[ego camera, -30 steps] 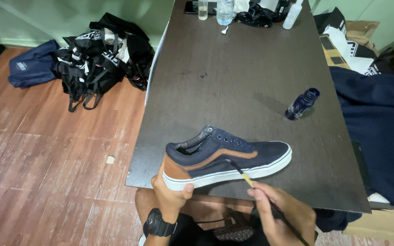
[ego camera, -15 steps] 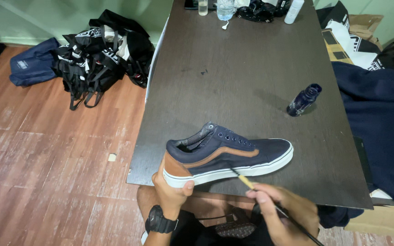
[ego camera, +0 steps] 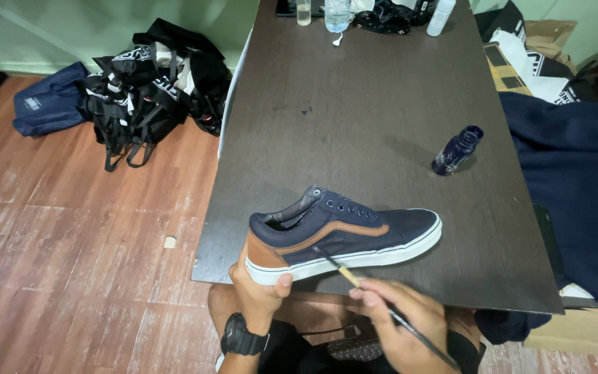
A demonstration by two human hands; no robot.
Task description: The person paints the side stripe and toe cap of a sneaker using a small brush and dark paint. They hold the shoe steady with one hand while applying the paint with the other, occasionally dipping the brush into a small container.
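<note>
Brush [ego camera: 340, 269] tip slid back along shoe [ego camera: 344, 234] side, from mid-stripe toward heel quarter. Right hand [ego camera: 403, 320] drawn slightly lower, closer to body. Shoe shifted slightly toward table [ego camera: 354, 125] edge.

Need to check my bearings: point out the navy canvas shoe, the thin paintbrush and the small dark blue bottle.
navy canvas shoe [ego camera: 382, 232]: head view, on its side panel.
thin paintbrush [ego camera: 344, 273]: head view, on the pale handle near the tip.
small dark blue bottle [ego camera: 455, 151]: head view, on its body.
</note>
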